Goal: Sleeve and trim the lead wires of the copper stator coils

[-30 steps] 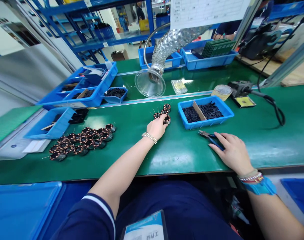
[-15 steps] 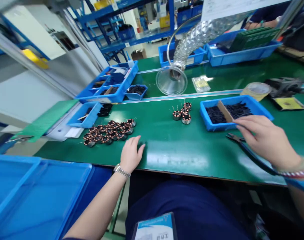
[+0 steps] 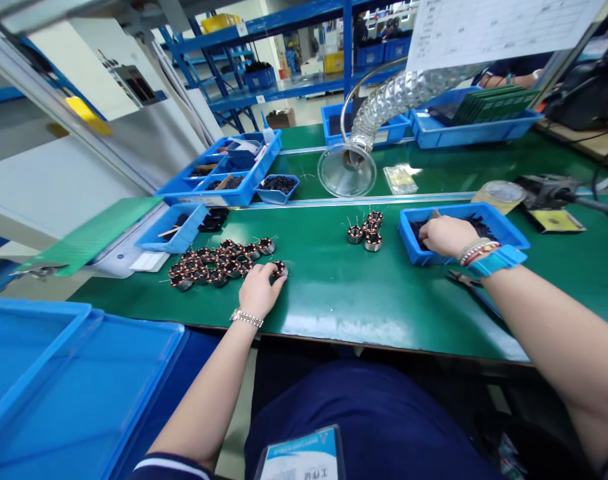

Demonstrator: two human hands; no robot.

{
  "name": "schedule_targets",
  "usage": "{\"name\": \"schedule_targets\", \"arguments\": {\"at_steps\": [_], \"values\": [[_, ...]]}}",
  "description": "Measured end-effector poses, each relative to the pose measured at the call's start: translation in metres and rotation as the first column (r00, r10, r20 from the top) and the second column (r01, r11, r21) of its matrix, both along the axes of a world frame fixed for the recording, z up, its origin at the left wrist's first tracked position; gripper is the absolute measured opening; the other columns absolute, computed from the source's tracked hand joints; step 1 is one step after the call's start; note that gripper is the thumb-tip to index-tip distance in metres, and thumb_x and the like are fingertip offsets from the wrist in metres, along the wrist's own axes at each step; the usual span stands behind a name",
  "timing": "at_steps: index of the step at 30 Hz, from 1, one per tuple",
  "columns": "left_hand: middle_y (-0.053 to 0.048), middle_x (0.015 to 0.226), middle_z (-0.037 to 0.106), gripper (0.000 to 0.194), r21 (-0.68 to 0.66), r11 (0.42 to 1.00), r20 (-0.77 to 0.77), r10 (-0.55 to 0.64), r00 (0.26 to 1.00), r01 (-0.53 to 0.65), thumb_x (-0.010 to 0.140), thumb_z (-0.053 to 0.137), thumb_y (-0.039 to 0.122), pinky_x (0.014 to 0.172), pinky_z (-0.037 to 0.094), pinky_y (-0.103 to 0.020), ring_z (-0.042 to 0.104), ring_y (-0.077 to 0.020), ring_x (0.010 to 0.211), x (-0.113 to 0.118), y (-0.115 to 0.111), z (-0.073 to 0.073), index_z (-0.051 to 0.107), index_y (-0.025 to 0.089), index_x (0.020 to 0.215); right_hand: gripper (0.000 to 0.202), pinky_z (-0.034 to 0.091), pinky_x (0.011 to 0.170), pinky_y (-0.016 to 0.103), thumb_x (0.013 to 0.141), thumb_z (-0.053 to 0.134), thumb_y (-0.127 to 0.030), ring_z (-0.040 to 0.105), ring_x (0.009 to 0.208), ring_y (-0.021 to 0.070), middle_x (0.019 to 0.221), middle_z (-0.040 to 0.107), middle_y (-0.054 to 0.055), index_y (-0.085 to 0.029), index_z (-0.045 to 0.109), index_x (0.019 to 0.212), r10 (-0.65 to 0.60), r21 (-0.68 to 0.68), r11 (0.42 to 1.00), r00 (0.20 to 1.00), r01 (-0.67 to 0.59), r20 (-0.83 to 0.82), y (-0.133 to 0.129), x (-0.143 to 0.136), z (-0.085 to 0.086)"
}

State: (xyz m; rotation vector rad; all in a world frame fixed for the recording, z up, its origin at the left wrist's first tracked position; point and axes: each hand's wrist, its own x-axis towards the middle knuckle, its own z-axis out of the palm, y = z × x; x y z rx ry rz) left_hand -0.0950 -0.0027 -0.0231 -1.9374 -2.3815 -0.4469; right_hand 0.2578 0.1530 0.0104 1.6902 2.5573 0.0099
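Head view: a green, glossy desk (image 3: 329,303) spread before the person, with twelve o'clock pointing away from the body.
Left hand: the hand (image 3: 257,293), with a gold-and-silver metal watch at its wrist, had thumb and fingers closed on one ring-shaped, copper-wound coil (image 3: 281,268) near the desk's front edge.
Coil cluster: many similar black-and-copper wound rings (image 3: 211,263) lay packed together at ten o'clock from that hand, just beside the gripped coil.
Coil group: four more copper-wound rings with thin upright wire ends (image 3: 372,241) stood together at two o'clock from the left hand.
Right hand: this hand (image 3: 449,237) reached into a blue plastic bin (image 3: 424,257) of small black pieces, at three o'clock from the four rings; its fingertips were hidden, so whether they gripped anything could not be told.
Pliers: the dark-handled metal pliers (image 3: 468,280) rested at six o'clock from the bin, partly beneath the right forearm.
Funnel: a clear round funnel (image 3: 347,172) hung at eleven o'clock from the four rings.
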Motion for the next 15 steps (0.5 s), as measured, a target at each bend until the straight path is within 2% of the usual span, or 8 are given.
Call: {"name": "schedule_targets", "arguments": {"at_steps": [3,5,7,10,13,15], "values": [[-0.007,0.096,0.060,0.014,0.057,0.990,0.086,-0.137,0.987,0.133,0.075,0.056,0.032,0.077,0.044,-0.027,0.056,-0.0183,0.090,0.016,-0.005,-0.005,0.057,0.019,0.081,0.019,0.039,0.056,0.032,0.071,0.052,-0.023,0.056,0.064,0.0192,0.073,0.063,0.011,-0.020,0.070,0.078,-0.018,-0.003,1.000,1.000,0.018,0.023,0.000,-0.002,0.002],[-0.005,0.095,0.061,0.011,0.101,0.964,0.187,-0.261,0.947,0.245,0.074,0.059,0.030,0.080,0.044,-0.024,0.056,-0.0153,0.092,0.032,-0.008,-0.005,0.056,0.019,0.078,0.019,0.040,0.056,0.032,0.069,0.052,-0.022,0.057,0.065,0.0205,0.073,0.064,0.010,-0.021,0.070,0.076,-0.024,-0.005,1.000,0.999,0.025,0.033,-0.001,-0.004,0.003],[-0.006,0.096,0.062,0.010,0.160,0.909,0.318,-0.417,0.852,0.385,0.073,0.061,0.027,0.085,0.042,-0.025,0.055,-0.0151,0.097,0.051,-0.011,-0.002,0.057,0.019,0.076,0.020,0.040,0.057,0.031,0.069,0.051,-0.022,0.057,0.067,0.0210,0.075,0.065,0.009,-0.022,0.070,0.076,-0.028,-0.003,1.000,0.999,0.028,0.034,-0.002,-0.004,0.004],[-0.006,0.100,0.061,0.008,0.182,0.793,0.444,-0.593,0.672,0.581,0.072,0.061,0.024,0.087,0.042,-0.027,0.054,-0.0157,0.099,0.080,-0.018,0.001,0.057,0.019,0.076,0.023,0.041,0.059,0.030,0.071,0.048,-0.025,0.058,0.071,0.0202,0.082,0.066,0.007,-0.023,0.069,0.081,-0.036,0.016,0.999,0.999,0.036,0.017,-0.005,-0.003,0.005],[-0.005,0.102,0.061,0.006,0.148,0.674,0.499,-0.683,0.534,0.724,0.075,0.059,0.023,0.087,0.042,-0.027,0.055,-0.0150,0.098,0.101,-0.023,-0.001,0.057,0.019,0.079,0.025,0.042,0.061,0.029,0.072,0.046,-0.027,0.059,0.073,0.0200,0.083,0.066,0.006,-0.022,0.068,0.083,-0.057,0.046,0.997,0.998,0.057,-0.007,-0.009,-0.002,0.004],[-0.005,0.104,0.061,0.007,0.134,0.635,0.521,-0.698,0.491,0.761,0.076,0.057,0.021,0.089,0.041,-0.028,0.054,-0.0149,0.101,0.107,-0.025,-0.005,0.056,0.019,0.083,0.024,0.041,0.060,0.028,0.071,0.046,-0.027,0.059,0.073,0.0202,0.081,0.066,0.005,-0.021,0.067,0.081,-0.069,0.066,0.995,0.997,0.071,-0.025,-0.011,-0.002,0.004]]}}
